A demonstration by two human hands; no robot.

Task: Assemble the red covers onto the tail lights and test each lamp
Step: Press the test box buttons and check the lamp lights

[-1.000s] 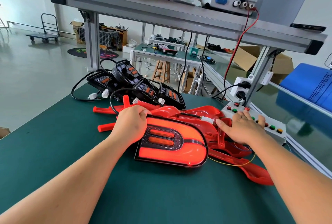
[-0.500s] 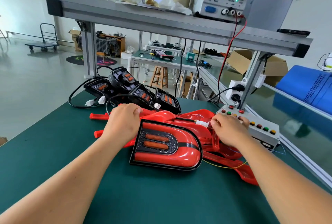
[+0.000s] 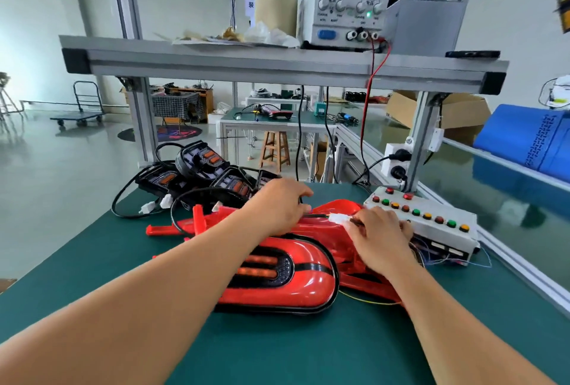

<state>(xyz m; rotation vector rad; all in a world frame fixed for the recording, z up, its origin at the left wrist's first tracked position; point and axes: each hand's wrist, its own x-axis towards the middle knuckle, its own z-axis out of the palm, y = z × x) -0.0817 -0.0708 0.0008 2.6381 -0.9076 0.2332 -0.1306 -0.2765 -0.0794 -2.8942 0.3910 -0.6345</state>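
An assembled tail light (image 3: 296,279) with its red cover on lies unlit on the green bench, partly under my left forearm. Its black cable runs to a white connector (image 3: 337,218) above a heap of loose red covers (image 3: 336,208). My left hand (image 3: 280,205) pinches the black cable just left of the connector. My right hand (image 3: 377,236) grips the connector's other side, next to the push-button test box (image 3: 431,224). Several black uncovered tail lights (image 3: 203,171) with cables lie at the back left.
A power supply (image 3: 348,2) sits on the aluminium shelf (image 3: 277,66) overhead, red and black leads hanging down to the bench. A frame post (image 3: 422,137) with sockets stands behind the test box. A blue roll (image 3: 524,137) lies at right.
The tail light was lit a second ago and is now dark. My left hand left the lamp's edge for the cable, and my right hand moved from the button box to the connector.
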